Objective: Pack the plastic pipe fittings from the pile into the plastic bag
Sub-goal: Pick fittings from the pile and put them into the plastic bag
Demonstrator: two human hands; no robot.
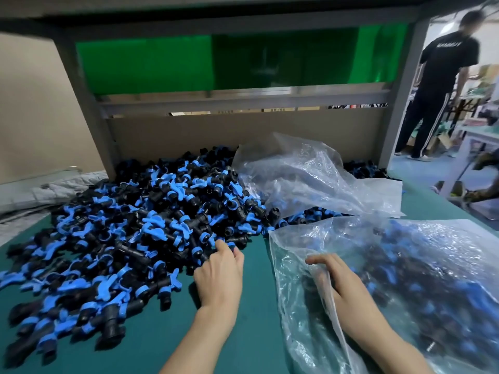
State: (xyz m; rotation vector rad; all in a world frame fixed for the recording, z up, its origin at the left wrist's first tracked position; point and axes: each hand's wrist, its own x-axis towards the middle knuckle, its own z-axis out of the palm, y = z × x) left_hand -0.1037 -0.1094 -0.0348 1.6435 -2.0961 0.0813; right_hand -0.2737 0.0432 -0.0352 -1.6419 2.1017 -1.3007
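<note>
Head view: grabbing the next handful, plastic bag (421,279) already part full.
Your left hand (218,276) curls its fingers round pipe fittings (196,251) at the pile's (129,225) near edge. Your right hand (340,283) pinches the bag's mouth, film draped over the fingers. Next, likely: lift and carry across into that opening.

Bare green tabletop (256,314) lies between pile (129,238) and bag (405,279).

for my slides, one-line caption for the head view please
Left hand reaches the pipe fittings pile; right hand holds the plastic bag.
</note>
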